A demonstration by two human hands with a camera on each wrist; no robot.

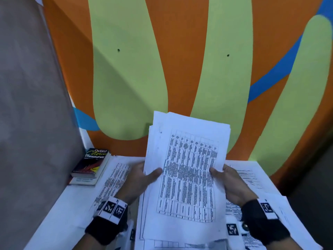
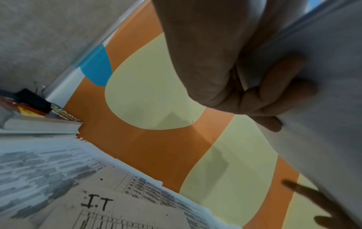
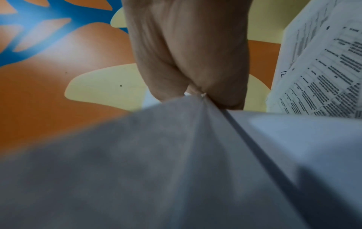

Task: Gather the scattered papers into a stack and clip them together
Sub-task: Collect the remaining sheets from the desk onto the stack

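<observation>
A stack of printed papers point(image 1: 187, 170) with a table on the top sheet is held tilted up above the white table, its sheets unevenly aligned. My left hand point(image 1: 142, 179) grips its left edge, thumb on top. In the left wrist view that left hand point(image 2: 254, 93) has its fingers curled behind the stack of papers point(image 2: 323, 93). My right hand point(image 1: 228, 181) grips the right edge; in the right wrist view the right hand point(image 3: 194, 62) pinches the stack of papers point(image 3: 156, 170). A black binder clip point(image 2: 33, 100) sits on the book at the far left.
Loose printed sheets lie on the table to the left point(image 1: 111, 183), to the right point(image 1: 252, 177) and under the stack point(image 1: 162, 242). Two books point(image 1: 91, 165) are piled at the back left corner. An orange, green and blue wall point(image 1: 180, 69) rises right behind the table.
</observation>
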